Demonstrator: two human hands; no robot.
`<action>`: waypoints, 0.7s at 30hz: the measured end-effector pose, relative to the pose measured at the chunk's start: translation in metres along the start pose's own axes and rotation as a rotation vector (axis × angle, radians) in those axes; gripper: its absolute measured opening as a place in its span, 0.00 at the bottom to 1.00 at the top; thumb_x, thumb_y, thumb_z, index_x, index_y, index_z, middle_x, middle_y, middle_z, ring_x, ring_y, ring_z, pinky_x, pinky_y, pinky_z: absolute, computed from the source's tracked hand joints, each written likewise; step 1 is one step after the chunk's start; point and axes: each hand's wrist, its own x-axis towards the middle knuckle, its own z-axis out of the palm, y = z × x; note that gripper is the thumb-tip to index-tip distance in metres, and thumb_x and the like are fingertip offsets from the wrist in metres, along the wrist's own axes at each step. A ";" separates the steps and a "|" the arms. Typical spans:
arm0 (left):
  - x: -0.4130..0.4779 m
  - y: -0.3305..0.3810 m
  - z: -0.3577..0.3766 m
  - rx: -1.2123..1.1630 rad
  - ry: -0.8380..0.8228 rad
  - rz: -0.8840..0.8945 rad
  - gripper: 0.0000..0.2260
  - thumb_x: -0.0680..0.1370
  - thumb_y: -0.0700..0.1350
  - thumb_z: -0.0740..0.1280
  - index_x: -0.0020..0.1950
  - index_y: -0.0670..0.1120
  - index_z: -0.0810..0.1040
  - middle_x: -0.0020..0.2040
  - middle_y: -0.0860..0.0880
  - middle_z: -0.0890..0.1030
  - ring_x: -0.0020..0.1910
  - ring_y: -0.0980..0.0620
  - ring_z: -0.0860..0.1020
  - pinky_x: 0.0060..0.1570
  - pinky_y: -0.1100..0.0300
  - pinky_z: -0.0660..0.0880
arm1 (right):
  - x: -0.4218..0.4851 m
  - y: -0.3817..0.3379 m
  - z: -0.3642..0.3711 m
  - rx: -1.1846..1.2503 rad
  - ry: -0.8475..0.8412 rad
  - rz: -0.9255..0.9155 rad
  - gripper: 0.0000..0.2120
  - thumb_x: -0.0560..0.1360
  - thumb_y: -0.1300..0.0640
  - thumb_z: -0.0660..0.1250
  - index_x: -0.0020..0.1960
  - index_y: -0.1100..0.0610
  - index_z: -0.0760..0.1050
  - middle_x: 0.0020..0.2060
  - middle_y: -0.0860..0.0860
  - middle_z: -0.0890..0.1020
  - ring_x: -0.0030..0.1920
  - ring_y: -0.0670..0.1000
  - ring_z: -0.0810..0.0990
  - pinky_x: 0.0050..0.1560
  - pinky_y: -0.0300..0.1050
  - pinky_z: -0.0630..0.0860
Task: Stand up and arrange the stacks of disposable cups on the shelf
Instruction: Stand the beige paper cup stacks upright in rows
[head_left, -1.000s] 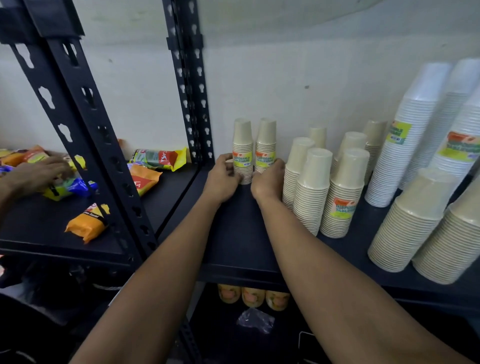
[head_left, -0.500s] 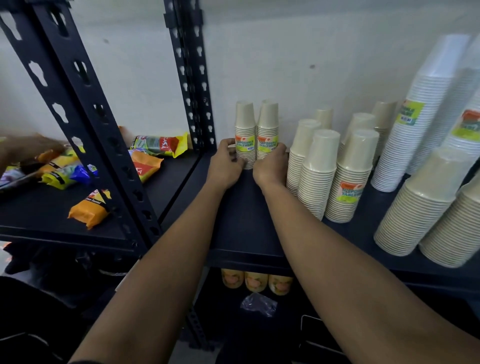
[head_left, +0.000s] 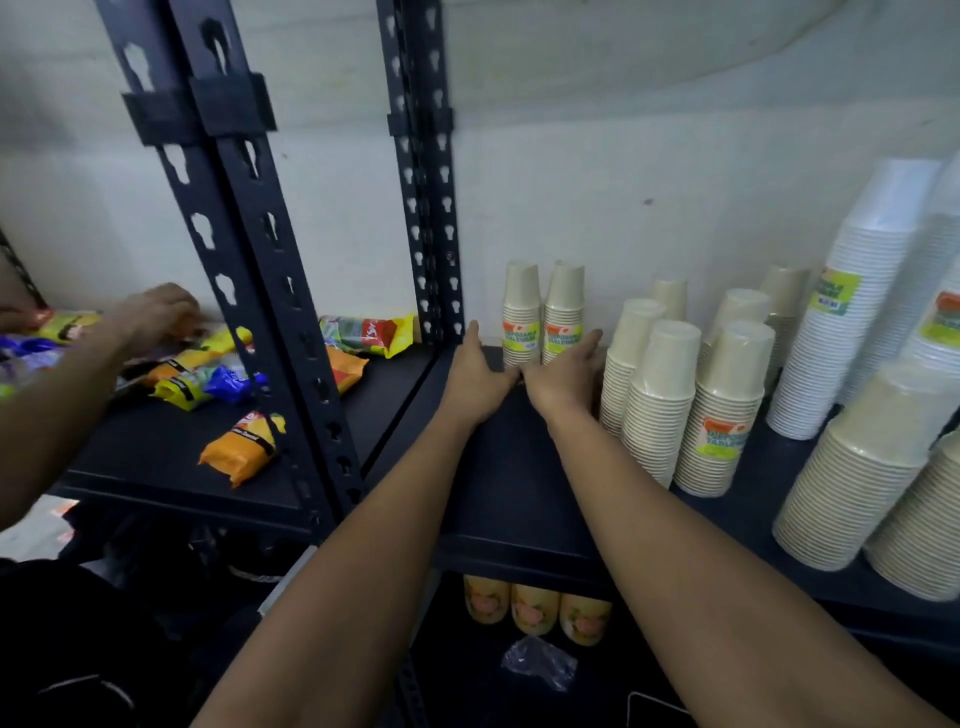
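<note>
Small cup stacks (head_left: 522, 312) upright at back-left of shelf (head_left: 519, 483), bases partly hidden behind hands. Left hand (head_left: 478, 379) just left, fingers straight, gripping nothing; right hand (head_left: 566, 379) likewise, spread at right. Contact unclear. Larger stacks (head_left: 852, 467) farther right, cut off by the frame edge.

View: single wide-angle camera worn on the head
Facing: forward and down onto the black metal shelf (head_left: 519, 467)
Nearness: close, shelf fills most of the frame
</note>
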 end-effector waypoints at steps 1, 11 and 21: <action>-0.005 0.003 -0.002 -0.009 0.022 -0.005 0.47 0.76 0.51 0.76 0.84 0.45 0.49 0.81 0.42 0.63 0.79 0.46 0.63 0.76 0.47 0.65 | -0.004 -0.003 -0.002 0.009 -0.014 -0.009 0.57 0.71 0.54 0.77 0.83 0.58 0.38 0.81 0.61 0.48 0.80 0.62 0.57 0.77 0.59 0.63; -0.061 0.054 -0.034 -0.227 0.163 0.014 0.26 0.81 0.48 0.69 0.78 0.48 0.67 0.68 0.46 0.77 0.62 0.53 0.78 0.65 0.56 0.75 | -0.044 -0.075 -0.054 0.044 -0.101 -0.162 0.48 0.78 0.47 0.66 0.82 0.55 0.35 0.81 0.62 0.38 0.82 0.61 0.45 0.76 0.56 0.59; -0.133 0.107 0.000 -0.197 0.115 0.114 0.09 0.80 0.50 0.70 0.60 0.54 0.79 0.53 0.56 0.84 0.52 0.62 0.81 0.48 0.68 0.75 | -0.110 -0.106 -0.193 0.083 0.062 -0.616 0.22 0.79 0.47 0.67 0.70 0.53 0.72 0.69 0.52 0.71 0.65 0.51 0.77 0.59 0.41 0.71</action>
